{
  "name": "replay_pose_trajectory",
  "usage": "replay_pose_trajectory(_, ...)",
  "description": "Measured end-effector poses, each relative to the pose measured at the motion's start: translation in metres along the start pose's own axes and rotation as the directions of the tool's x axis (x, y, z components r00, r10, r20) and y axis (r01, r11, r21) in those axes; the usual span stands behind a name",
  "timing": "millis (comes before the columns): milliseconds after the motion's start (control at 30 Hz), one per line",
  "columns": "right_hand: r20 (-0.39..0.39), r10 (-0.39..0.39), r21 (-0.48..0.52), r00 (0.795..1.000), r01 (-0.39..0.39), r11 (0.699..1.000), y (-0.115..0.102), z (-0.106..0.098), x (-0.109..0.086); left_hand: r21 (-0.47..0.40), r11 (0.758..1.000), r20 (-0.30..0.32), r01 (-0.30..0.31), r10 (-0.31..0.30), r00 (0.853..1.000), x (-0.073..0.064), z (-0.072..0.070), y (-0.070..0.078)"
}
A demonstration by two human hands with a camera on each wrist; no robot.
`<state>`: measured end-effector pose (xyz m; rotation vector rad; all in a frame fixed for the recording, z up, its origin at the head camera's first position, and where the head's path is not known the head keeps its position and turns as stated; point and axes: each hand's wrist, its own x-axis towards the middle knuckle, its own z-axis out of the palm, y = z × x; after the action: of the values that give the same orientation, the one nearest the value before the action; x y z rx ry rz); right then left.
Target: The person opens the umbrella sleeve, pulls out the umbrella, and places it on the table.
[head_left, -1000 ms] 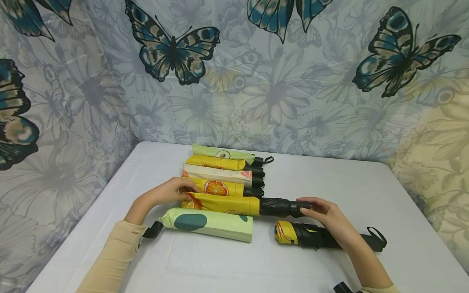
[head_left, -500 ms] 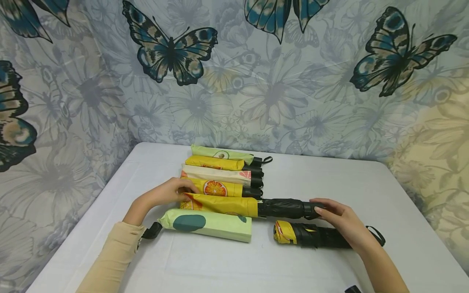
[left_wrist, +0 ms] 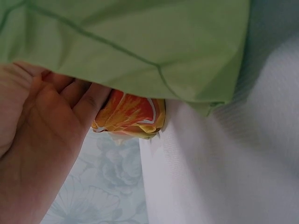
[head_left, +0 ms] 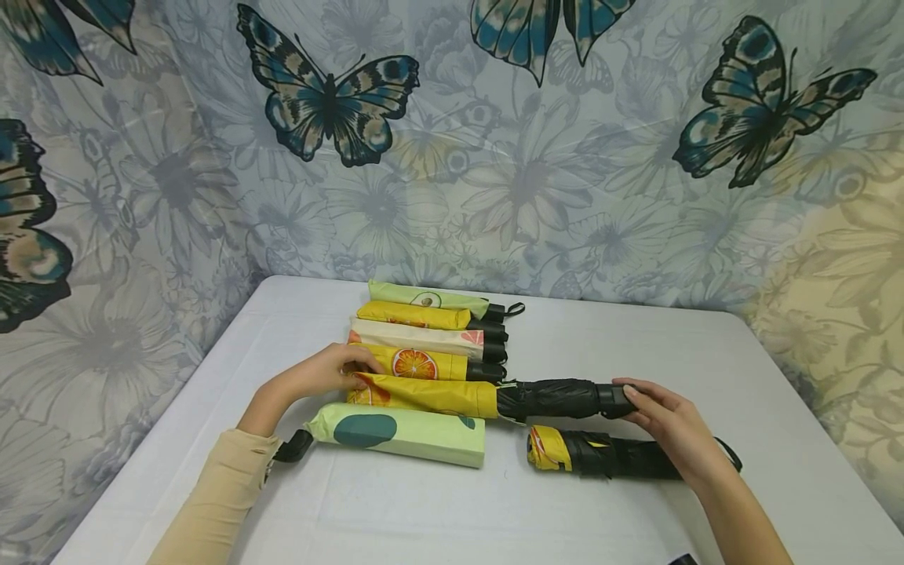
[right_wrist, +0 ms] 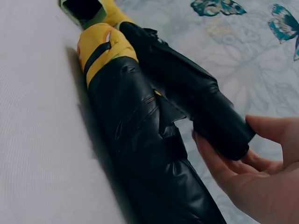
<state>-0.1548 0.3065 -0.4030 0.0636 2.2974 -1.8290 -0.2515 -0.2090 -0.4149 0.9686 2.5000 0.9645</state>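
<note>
A black folded umbrella sticks partway out of a yellow orange-print sleeve; the rest of it is hidden inside. My left hand pinches the sleeve's left end. On the right, my right hand grips the umbrella's handle end between thumb and fingers. Just in front of the sleeve lies a pale green one, which hides part of my left fingers in the left wrist view. A second black umbrella with a yellow end rests on the table under my right wrist.
Several covered umbrellas lie in a row behind the sleeve: an orange-print one, a cream one, a yellow one and an avocado-print one at the back. A butterfly-print cloth hangs behind the white table.
My right hand has moved to the right, drawing the umbrella along, and more of its black length shows outside the sleeve. The left hand has kept its place at the sleeve's end.
</note>
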Motion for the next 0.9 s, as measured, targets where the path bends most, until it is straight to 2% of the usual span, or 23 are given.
replay_pose_trajectory(167, -0.038, -0.024, 0.188, 0.999, 0.03, 0.982, 0.0, -0.003, 0.0, -0.008, 1.0, 0.002, 0.0, 0.0, 1.0, 0.0, 0.0, -0.001)
replay_pose_trajectory(300, -0.068, -0.05, 0.357, 0.996, 0.07, 0.931, 0.0, -0.006, -0.002, -0.016, 1.0, 0.003, 0.005, -0.005, 1.0, 0.0, 0.0, -0.001)
replay_pose_trajectory(367, -0.084, -0.051, 0.406, 0.995, 0.081, 0.91, 0.0, -0.008, -0.002, -0.017, 1.0, 0.002, 0.009, -0.009, 1.0, 0.0, 0.0, 0.0)
replay_pose_trajectory(467, -0.096, -0.046, 0.444, 0.994, 0.084, 0.892, 0.0, -0.012, -0.003, -0.02, 1.0, 0.003, 0.012, -0.012, 1.0, 0.0, 0.0, 0.0)
replay_pose_trajectory(733, -0.109, -0.083, 0.478, 0.991, 0.125, 0.87, 0.001, -0.02, -0.006, -0.033, 0.999, -0.001, 0.0, 0.0, 1.0, -0.001, 0.001, -0.002)
replay_pose_trajectory(900, -0.116, -0.09, 0.515, 0.989, 0.138, 0.846, 0.003, -0.03, -0.01, -0.043, 0.999, -0.006, 0.019, -0.02, 1.0, 0.0, 0.001, -0.002)
